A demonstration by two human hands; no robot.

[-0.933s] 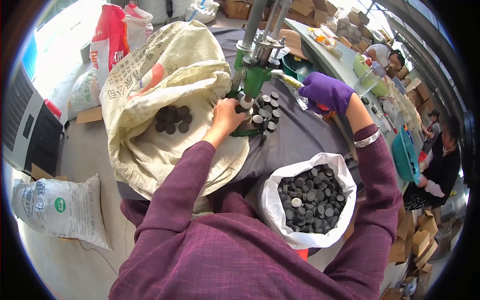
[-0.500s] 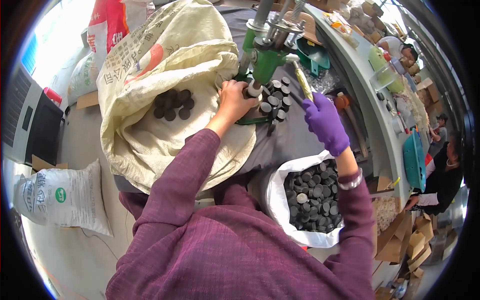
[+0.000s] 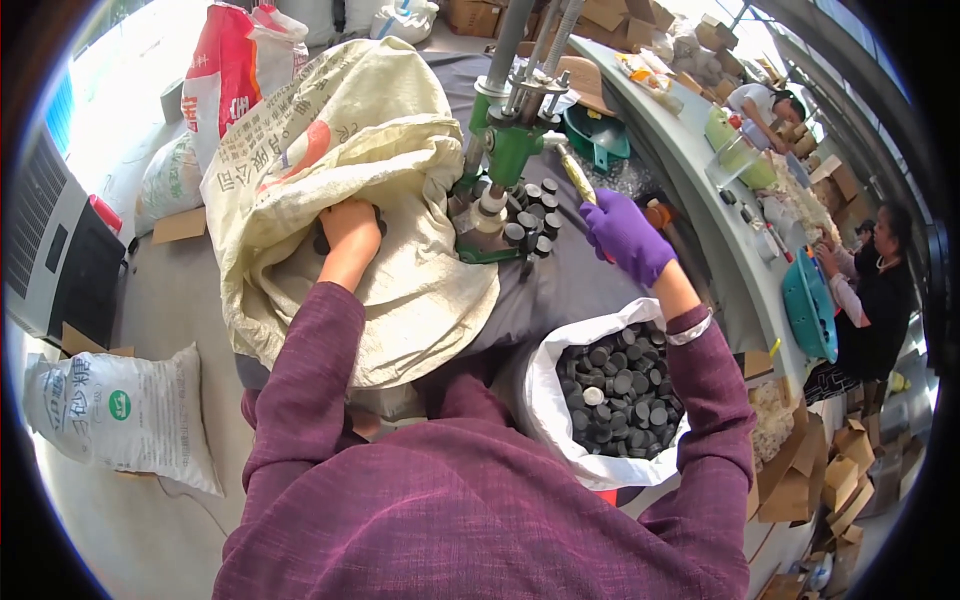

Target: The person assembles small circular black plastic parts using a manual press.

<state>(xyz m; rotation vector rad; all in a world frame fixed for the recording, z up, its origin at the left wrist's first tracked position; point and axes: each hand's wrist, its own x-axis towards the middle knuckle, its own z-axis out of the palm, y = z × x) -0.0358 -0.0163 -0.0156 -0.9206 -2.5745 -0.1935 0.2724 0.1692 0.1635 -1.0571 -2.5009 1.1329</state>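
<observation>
Cluttered workbench (image 3: 590, 290), left hand (image 3: 350, 225) reaching into sack (image 3: 330, 130), gloved right hand (image 3: 625, 235) gripping lever (image 3: 578, 175)

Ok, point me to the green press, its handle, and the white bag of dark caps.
green press (image 3: 512, 150), head view, on its green painted body.
handle (image 3: 577, 174), head view, on the yellowish grip above the gloved right hand (image 3: 625, 235).
white bag (image 3: 545, 410), head view, on its left wall.

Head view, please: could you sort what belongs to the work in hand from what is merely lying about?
In use:
left hand in the cream woven sack
gloved right hand on the press lever
green hand press
dark round caps at its base
white bag of caps

Lying about:
red sack
white floor sack
teal basin
cardboard boxes
</observation>
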